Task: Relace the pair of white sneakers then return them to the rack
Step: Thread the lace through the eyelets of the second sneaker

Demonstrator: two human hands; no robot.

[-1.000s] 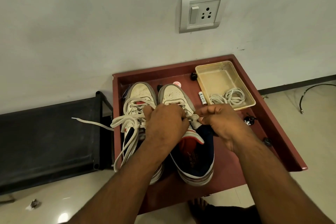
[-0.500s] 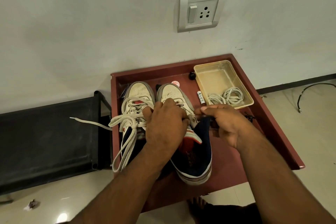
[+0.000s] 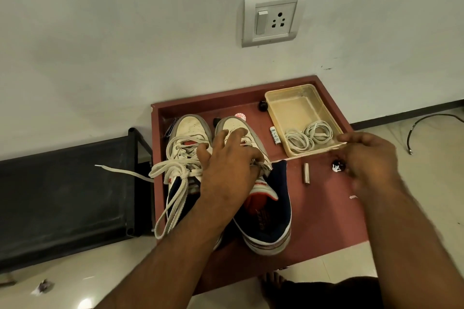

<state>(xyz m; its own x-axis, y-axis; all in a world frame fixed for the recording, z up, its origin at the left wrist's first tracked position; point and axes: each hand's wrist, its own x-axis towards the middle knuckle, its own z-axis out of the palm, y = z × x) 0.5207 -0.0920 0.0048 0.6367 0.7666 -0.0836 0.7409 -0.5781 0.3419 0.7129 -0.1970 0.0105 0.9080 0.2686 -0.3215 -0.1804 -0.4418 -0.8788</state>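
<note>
A: What are the fingers doing on each side?

B: The left hand (image 3: 227, 173) is pressing down over the tongue of the right-hand sneaker (image 3: 253, 183), its fingers (image 3: 236, 134) spreading across the white toe while the thumb side is pinching a lace end at the eyelets. The right hand (image 3: 369, 158) is hovering above the front edge of the plastic tub (image 3: 301, 103), fingers curling as if pinching; whether a thin lace is running into that pinch is too blurred to tell.

A: And where are the shoes sitting?

B: Both are standing side by side, toes to the wall, on the red worktop (image 3: 326, 208). The left-hand sneaker (image 3: 188, 138) is already carrying a loose lace (image 3: 173, 198) trailing over the worktop's edge.

A: How is the lace likely handling?

B: Probably soft, flat and limp, so it is best taken near its stiff tip for threading. The shoe itself looks light but firm-soled; holding it by the tongue or collar should be steadying it. Spare laces (image 3: 308, 135) are lying coiled in the tub.
</note>
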